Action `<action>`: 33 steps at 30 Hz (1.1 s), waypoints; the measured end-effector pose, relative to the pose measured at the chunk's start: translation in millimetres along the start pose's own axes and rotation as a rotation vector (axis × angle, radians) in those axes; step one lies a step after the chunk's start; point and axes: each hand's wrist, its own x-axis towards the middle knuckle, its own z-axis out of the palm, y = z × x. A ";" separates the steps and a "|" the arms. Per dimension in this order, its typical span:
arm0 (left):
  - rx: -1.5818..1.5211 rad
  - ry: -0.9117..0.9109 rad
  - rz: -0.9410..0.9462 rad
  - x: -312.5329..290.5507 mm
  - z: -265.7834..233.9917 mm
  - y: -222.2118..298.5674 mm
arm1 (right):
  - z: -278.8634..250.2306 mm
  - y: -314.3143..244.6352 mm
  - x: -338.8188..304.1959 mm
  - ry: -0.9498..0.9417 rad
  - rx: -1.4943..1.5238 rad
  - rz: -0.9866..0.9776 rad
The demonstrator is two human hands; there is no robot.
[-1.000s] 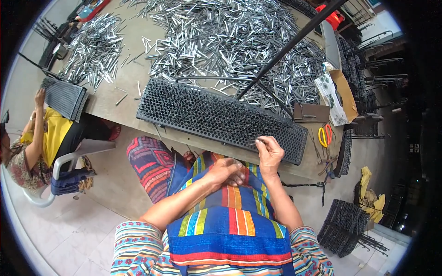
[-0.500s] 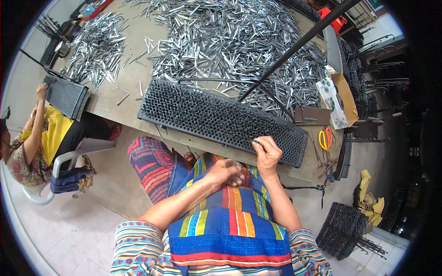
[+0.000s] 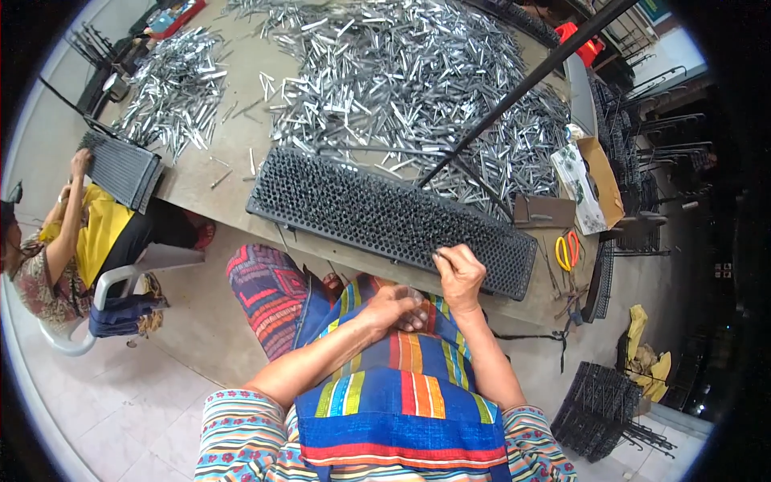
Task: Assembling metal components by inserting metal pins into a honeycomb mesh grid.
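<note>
A long black rack (image 3: 353, 210) full of small round holes lies tilted along the table's near edge, with dark tips showing in many of them. My right hand (image 3: 463, 279) is at the rack's front edge, right of its middle, thumb and forefinger pinched. A small dark bit shows at the fingertips, too small to name. Lower down, over the striped cloth on my lap (image 3: 401, 377), my left hand (image 3: 393, 309) is curled with its fingers bent inward. What it holds, if anything, is hidden.
A big heap of thin silvery metal pieces (image 3: 401, 88) covers the table behind the rack. A black rod (image 3: 522, 92) slants above it. Orange-handled scissors (image 3: 567, 251) and an open carton (image 3: 590, 181) are at right. Another person (image 3: 56, 241) sits left, at a similar rack (image 3: 122, 170).
My right hand has drawn slightly down and left along the rack's front edge. Less of the thin dark bit shows at its fingertips. My left hand stays at my lap.
</note>
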 end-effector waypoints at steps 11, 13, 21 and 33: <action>-0.008 -0.094 0.000 -5.7 1.6 -7.1 | -3.9 6.0 -15.5 0.036 -0.001 0.077; 0.002 -0.075 -0.003 -6.0 2.9 -3.4 | -4.5 5.3 -13.5 0.009 -0.026 0.059; -0.034 -0.077 0.023 -6.7 -1.7 -4.3 | -8.0 -0.8 -14.5 -0.020 -0.052 0.147; -0.121 0.000 0.507 -75.9 8.6 97.6 | -31.4 14.7 -79.4 -0.297 0.059 0.084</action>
